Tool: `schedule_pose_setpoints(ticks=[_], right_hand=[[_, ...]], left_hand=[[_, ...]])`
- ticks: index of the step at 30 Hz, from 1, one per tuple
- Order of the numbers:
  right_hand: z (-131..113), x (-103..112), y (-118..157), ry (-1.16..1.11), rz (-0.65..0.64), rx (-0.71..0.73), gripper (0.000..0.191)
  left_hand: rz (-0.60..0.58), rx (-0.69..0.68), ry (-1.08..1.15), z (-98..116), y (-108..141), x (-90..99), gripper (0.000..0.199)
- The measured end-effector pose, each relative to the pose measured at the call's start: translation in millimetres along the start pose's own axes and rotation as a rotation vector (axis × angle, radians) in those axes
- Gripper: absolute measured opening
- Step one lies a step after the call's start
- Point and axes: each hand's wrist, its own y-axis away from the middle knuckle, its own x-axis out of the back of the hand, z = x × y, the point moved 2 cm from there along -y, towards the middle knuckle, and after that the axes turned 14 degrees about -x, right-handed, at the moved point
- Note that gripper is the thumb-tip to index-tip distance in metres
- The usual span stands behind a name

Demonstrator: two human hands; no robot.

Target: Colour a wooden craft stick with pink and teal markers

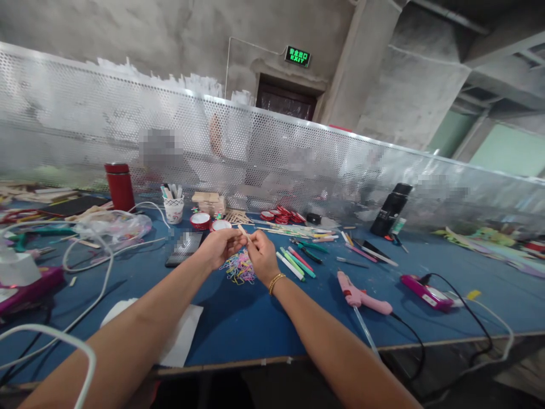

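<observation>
Over the middle of the blue table, my left hand (223,247) and my right hand (263,257) meet, fingers pinched around a small, pale wooden stick (242,230). Its upper end pokes out between the fingertips; the rest is hidden. Just below the hands lies a tangled pile of thin colourful bands (239,270). Beside my right hand are several capped markers (298,262) in green, white and pink. Behind the hands stand red round tins (200,220), and flat wooden sticks (238,217) lie spread out there.
A pink glue gun (361,295) rests at the right front, its cord trailing off the edge. Green-handled pliers (307,250) lie behind the markers. A phone (184,248), white paper (183,335) and white cables (108,267) occupy the left. A perforated metal screen (191,142) borders the back.
</observation>
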Motion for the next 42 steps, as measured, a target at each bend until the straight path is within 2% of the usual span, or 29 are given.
schedule_pose_setpoints(ticks=[4,7,11,14,18,20,23,27,30,32,34,35,36,37,40,42], right_hand=[[-2,0,2,0.024,0.015,0.007,0.019],[0,-2,2,-0.003,0.006,-0.015,0.02],[8,-3,-2,-0.029,0.008,-0.066,0.018],[15,1,-8,-0.041,0.085,-0.118,0.019],[20,9,-15,-0.032,0.126,-0.135,0.019],[20,11,-15,-0.023,0.113,-0.132,0.019],[17,10,-13,-0.02,0.078,-0.12,0.019],[14,9,-11,-0.041,0.052,-0.12,0.021],[14,14,-14,-0.072,0.081,-0.099,0.022],[13,18,-16,-0.106,0.114,-0.083,0.022],[12,21,-17,-0.153,0.125,-0.081,0.021],[11,21,-17,-0.173,0.12,-0.083,0.021],[10,21,-17,-0.185,0.111,-0.084,0.021],[9,21,-16,-0.185,0.105,-0.082,0.021],[8,19,-14,-0.133,0.085,-0.073,0.02],[8,17,-13,-0.087,0.065,-0.071,0.021]], left_hand=[[0.063,0.025,0.017,-2,2,-2.0,0.01],[0.052,-0.015,-0.031,-3,2,-1.8,0.005],[-0.057,-0.275,-0.373,-3,0,2.0,0.006],[-0.126,-0.434,-0.616,-3,-1,3.7,0.007],[-0.148,-0.382,-0.642,-2,0,2.9,0.007],[-0.172,-0.367,-0.609,-1,2,1.1,0.015],[-0.237,-0.378,-0.577,-1,4,-2.3,0.03],[-0.329,-0.322,-0.528,-2,7,-6.3,0.033],[-0.467,-0.295,-0.529,3,14,-8.2,0.024],[-0.676,-0.207,-0.549,6,21,-9.3,0.012],[-0.914,-0.045,-0.56,5,29,-9.8,0.018],[-0.97,0.008,-0.563,5,31,-9.5,0.017],[-0.964,0.017,-0.568,4,31,-9.0,0.015],[-0.899,-0.016,-0.573,4,28,-8.5,0.014],[-0.522,-0.202,-0.543,5,16,-5.4,0.013],[-0.307,-0.277,-0.499,6,9,-2.8,0.02]])
